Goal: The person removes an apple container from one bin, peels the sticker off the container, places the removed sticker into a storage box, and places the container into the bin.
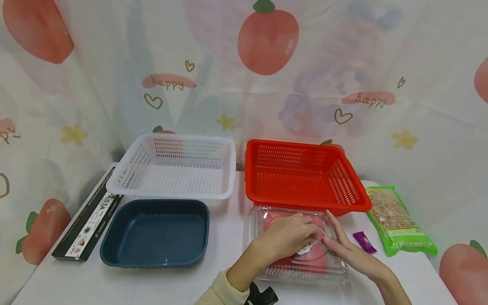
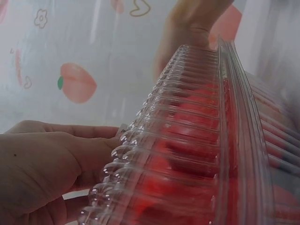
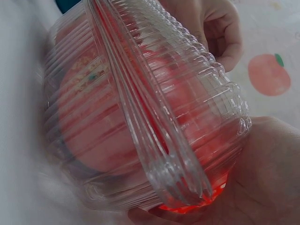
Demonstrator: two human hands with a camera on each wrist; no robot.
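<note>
A clear plastic clamshell box with ribbed walls lies closed in front of the red basket, with red and pink contents showing through. My left hand is over the middle of its lid, its fingers bent down beside a small white sticker. What those fingertips hold, if anything, is hidden. From the right, my right hand grips the box's side, the thumb over the lid and the fingers along the wall. The right wrist view shows the left hand's curled fingers above the far part of the lid.
Behind the box stands a red basket, and a white basket is left of it. A dark blue tray sits front left, beside a long black box. Right of the hands lie a purple packet and a green food bag.
</note>
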